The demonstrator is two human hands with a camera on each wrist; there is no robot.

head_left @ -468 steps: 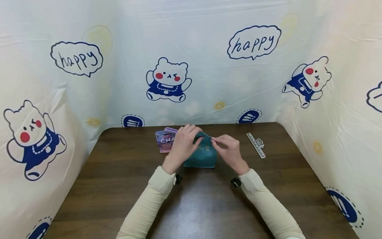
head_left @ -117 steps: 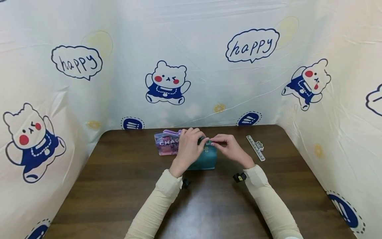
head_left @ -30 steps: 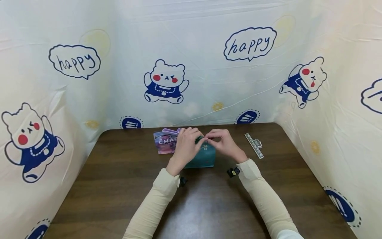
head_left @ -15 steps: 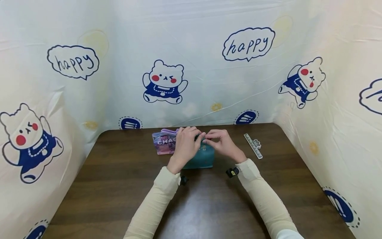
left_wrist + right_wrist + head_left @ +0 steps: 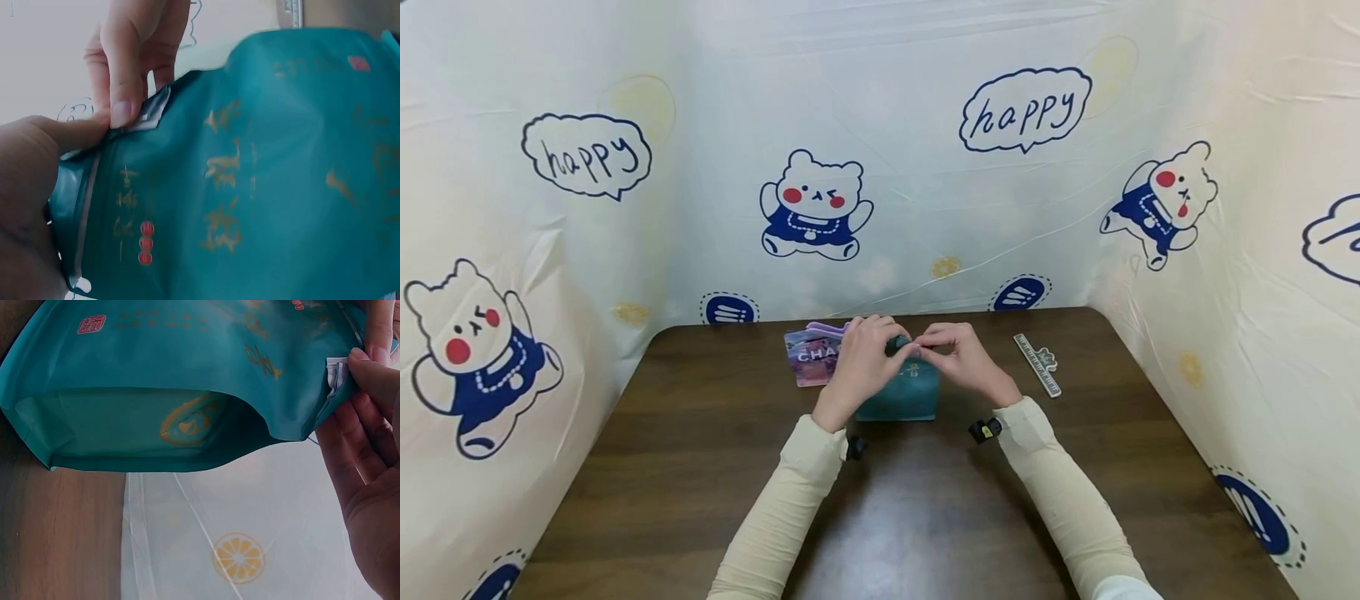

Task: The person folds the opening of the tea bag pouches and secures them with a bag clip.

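Observation:
A teal tea pouch with gold characters stands upright on the table near its far edge. My left hand grips the pouch's top from the left, its thumb at the top edge. From the right, my right hand pinches the same top edge between thumb and forefinger, the fingertips of both hands meeting there. In the left wrist view, a crumpled silvery-white strip shows at the edge beside the right thumb, and a pale seal line runs below the top. The right wrist view shows the pouch's folded bottom.
Left of the pouch lies a purple-pink packet with a lilac clip at its top, partly behind my left hand. A white ruler-patterned clip lies to the right. Printed cloth hangs around the brown table.
Since the earliest frame, my right hand has shifted left along the pouch's top edge to meet my left fingertips. In the last half second my left hand has moved slightly left.

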